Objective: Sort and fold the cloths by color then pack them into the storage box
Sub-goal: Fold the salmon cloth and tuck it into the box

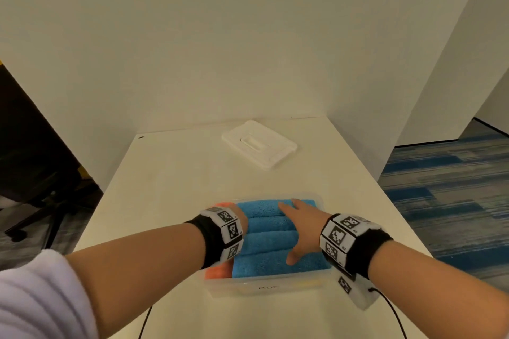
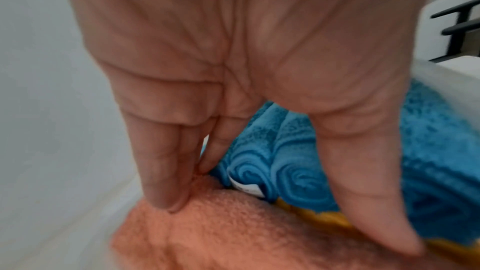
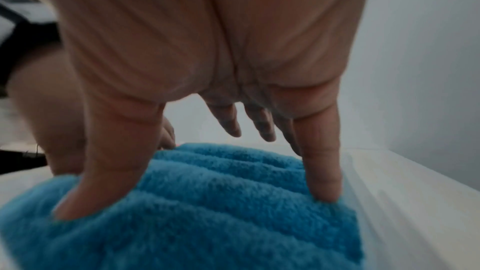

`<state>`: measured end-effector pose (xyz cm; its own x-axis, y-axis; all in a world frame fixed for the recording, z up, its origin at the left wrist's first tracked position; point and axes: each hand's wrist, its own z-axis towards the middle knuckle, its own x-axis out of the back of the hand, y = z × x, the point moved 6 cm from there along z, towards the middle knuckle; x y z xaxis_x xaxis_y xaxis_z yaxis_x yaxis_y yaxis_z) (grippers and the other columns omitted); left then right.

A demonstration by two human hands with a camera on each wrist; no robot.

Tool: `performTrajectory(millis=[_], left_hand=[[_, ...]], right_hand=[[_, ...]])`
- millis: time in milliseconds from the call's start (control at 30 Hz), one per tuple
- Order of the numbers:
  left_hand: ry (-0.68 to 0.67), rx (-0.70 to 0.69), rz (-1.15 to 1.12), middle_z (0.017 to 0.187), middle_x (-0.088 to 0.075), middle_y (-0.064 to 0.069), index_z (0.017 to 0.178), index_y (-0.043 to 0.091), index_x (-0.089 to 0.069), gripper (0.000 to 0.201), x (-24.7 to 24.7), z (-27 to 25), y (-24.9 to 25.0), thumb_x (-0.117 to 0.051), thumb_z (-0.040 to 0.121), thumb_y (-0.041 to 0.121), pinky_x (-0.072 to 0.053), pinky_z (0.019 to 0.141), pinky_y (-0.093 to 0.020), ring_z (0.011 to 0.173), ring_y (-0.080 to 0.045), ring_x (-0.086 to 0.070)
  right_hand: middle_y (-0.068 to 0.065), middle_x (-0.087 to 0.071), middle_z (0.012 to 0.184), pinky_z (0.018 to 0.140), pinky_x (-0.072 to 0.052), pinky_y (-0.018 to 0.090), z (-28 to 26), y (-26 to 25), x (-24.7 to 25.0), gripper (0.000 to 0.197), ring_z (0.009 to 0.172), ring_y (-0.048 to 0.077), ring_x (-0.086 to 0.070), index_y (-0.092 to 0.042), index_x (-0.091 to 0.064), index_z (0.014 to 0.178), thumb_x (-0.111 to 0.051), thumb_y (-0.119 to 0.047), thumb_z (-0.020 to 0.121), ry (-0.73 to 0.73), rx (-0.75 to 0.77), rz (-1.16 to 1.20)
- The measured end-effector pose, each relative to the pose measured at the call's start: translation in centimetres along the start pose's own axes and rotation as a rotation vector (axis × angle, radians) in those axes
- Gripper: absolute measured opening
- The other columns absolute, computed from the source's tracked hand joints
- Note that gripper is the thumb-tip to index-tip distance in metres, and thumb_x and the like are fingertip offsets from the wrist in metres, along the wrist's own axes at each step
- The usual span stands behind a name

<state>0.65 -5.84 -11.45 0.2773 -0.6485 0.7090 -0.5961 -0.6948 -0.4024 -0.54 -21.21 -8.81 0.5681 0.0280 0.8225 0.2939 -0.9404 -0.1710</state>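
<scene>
A clear storage box point(image 1: 264, 286) sits near the table's front edge. Several rolled blue cloths point(image 1: 272, 239) fill most of it, and orange cloths point(image 1: 216, 272) lie along its left side. A yellow cloth point(image 2: 324, 218) shows under the blue rolls in the left wrist view. My right hand point(image 1: 301, 226) lies spread on the blue cloths point(image 3: 207, 202), thumb and little finger pressing in. My left hand point(image 2: 259, 208) reaches down into the box's left side, its straight fingers point(image 2: 166, 192) pressing the orange cloth point(image 2: 221, 239). In the head view the left hand's fingers are hidden behind the wristband.
The white box lid point(image 1: 259, 144) lies flat at the far middle of the white table point(image 1: 170, 187). White walls close in behind and to the right. A dark office chair point(image 1: 46, 187) stands left of the table; blue carpet point(image 1: 446, 195) lies to the right.
</scene>
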Motion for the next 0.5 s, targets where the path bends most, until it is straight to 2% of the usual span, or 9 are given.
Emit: performTrajectory(millis=[100, 167, 233, 267, 333, 400, 467, 500], left_hand=[[0.031, 0.008, 0.044, 0.085, -0.059, -0.002, 0.083, 0.017, -0.063, 0.017, -0.3, 0.4, -0.6, -0.048, 0.091, 0.020, -0.052, 0.084, -0.040, 0.089, -0.024, -0.058], [0.075, -0.002, 0.174, 0.100, -0.063, -0.004, 0.101, 0.014, -0.066, 0.021, -0.1, 0.7, -1.1, -0.047, 0.093, 0.019, -0.053, 0.085, -0.041, 0.095, -0.026, -0.061], [0.000, -0.066, 0.247, 0.121, -0.059, -0.009, 0.118, 0.010, -0.062, 0.028, -0.1, 0.5, -0.9, -0.049, 0.095, 0.018, -0.051, 0.089, -0.043, 0.108, -0.030, -0.058], [-0.054, -0.075, 0.259, 0.123, -0.057, -0.011, 0.120, 0.009, -0.061, 0.028, 0.1, 0.3, -0.8, -0.051, 0.095, 0.017, -0.051, 0.088, -0.044, 0.110, -0.032, -0.056], [-0.111, -0.069, 0.270, 0.118, -0.060, -0.009, 0.118, 0.011, -0.062, 0.025, 0.9, -0.9, -0.9, -0.052, 0.096, 0.014, -0.052, 0.085, -0.043, 0.105, -0.031, -0.058], [-0.181, -0.124, 0.309, 0.114, -0.063, -0.007, 0.114, 0.013, -0.063, 0.022, -0.3, -0.1, -1.0, -0.052, 0.096, 0.017, -0.052, 0.080, -0.042, 0.096, -0.027, -0.059], [-0.175, -0.124, 0.383, 0.111, -0.064, -0.007, 0.113, 0.015, -0.064, 0.026, -1.3, 0.8, -1.2, -0.057, 0.093, 0.030, -0.050, 0.070, -0.042, 0.094, -0.027, -0.060], [-0.139, -0.110, 0.409, 0.114, -0.064, -0.007, 0.109, 0.015, -0.065, 0.027, -1.5, 0.9, -1.6, -0.057, 0.092, 0.034, -0.050, 0.070, -0.043, 0.098, -0.029, -0.061]], right_hand=[[0.009, 0.015, 0.158, 0.115, -0.021, 0.053, 1.0, 0.1, -0.7, 0.130, 0.144, 0.041, 0.001, -0.026, 0.014, 0.151, -0.082, -0.046, 0.066, -0.084, -0.051, -0.074], [0.008, 0.017, 0.158, 0.114, -0.021, 0.055, 1.5, 0.2, -1.1, 0.131, 0.144, 0.043, 0.003, -0.027, 0.016, 0.150, -0.083, -0.045, 0.066, -0.102, -0.067, -0.075], [0.008, 0.018, 0.158, 0.115, -0.020, 0.055, 2.0, 0.3, -1.1, 0.133, 0.143, 0.044, 0.003, -0.027, 0.016, 0.150, -0.084, -0.044, 0.065, -0.117, -0.073, -0.067], [0.009, 0.019, 0.158, 0.115, -0.019, 0.055, 2.1, 0.4, -1.1, 0.133, 0.143, 0.044, 0.003, -0.027, 0.016, 0.150, -0.084, -0.044, 0.064, -0.127, -0.075, -0.067], [0.010, 0.020, 0.157, 0.115, -0.018, 0.055, 2.1, 0.4, -1.2, 0.133, 0.143, 0.045, 0.004, -0.026, 0.017, 0.150, -0.084, -0.044, 0.065, -0.144, -0.076, -0.070], [0.010, 0.021, 0.157, 0.115, -0.018, 0.055, 2.2, 0.4, -1.5, 0.133, 0.143, 0.045, 0.005, -0.026, 0.017, 0.150, -0.084, -0.042, 0.065, -0.147, -0.075, -0.068], [0.009, 0.021, 0.157, 0.115, -0.019, 0.056, 2.3, 0.5, -1.6, 0.133, 0.143, 0.045, 0.006, -0.026, 0.017, 0.150, -0.084, -0.041, 0.066, -0.141, -0.073, -0.060], [0.009, 0.022, 0.157, 0.115, -0.019, 0.056, 2.3, 0.5, -1.7, 0.133, 0.143, 0.045, 0.006, -0.026, 0.017, 0.150, -0.084, -0.040, 0.066, -0.139, -0.071, -0.055]])
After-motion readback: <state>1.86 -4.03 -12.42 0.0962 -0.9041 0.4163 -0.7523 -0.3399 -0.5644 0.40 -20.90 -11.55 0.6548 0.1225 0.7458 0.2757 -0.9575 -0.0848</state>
